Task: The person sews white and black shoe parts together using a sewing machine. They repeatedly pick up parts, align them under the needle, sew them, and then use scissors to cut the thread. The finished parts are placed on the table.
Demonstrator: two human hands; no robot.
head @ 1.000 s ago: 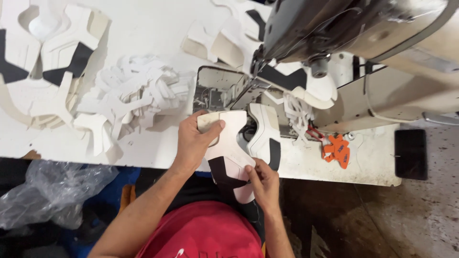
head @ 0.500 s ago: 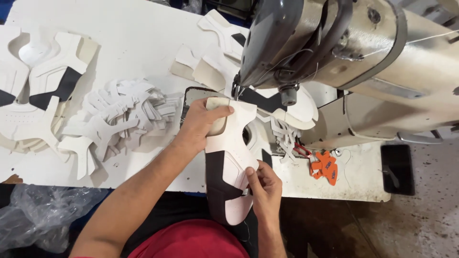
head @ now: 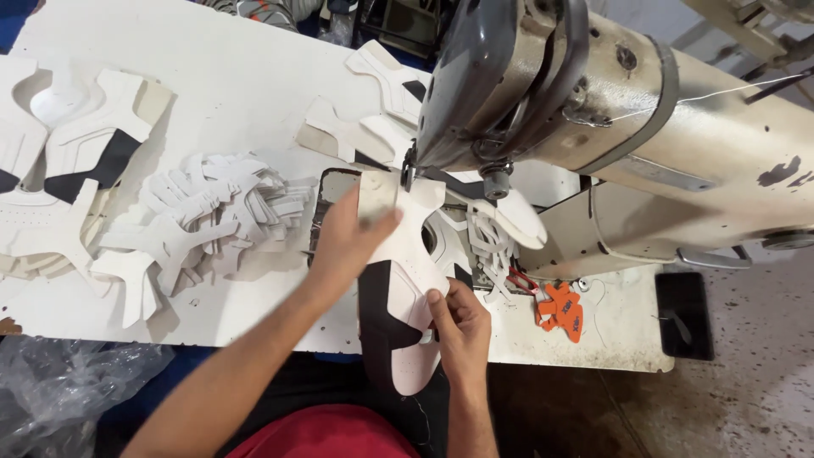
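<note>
I press my left hand (head: pixel 348 242) flat on the white-and-black cut shoe-upper panel (head: pixel 398 288) to steady it under the grey sewing machine head (head: pixel 500 85); my right hand (head: pixel 458 326) pinches its near edge over the white tabletop (head: pixel 237 76).

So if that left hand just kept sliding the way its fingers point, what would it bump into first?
Probably the needle end of the sewing machine, just beyond the left hand pressing the white shoe piece; depth is hard to judge.

One big cream industrial sewing machine (head: pixel 644 127), one orange-handled thread snips (head: pixel 561 307), two hands, and a pile of white cut shoe pieces (head: pixel 199 212) too many to count.
</note>
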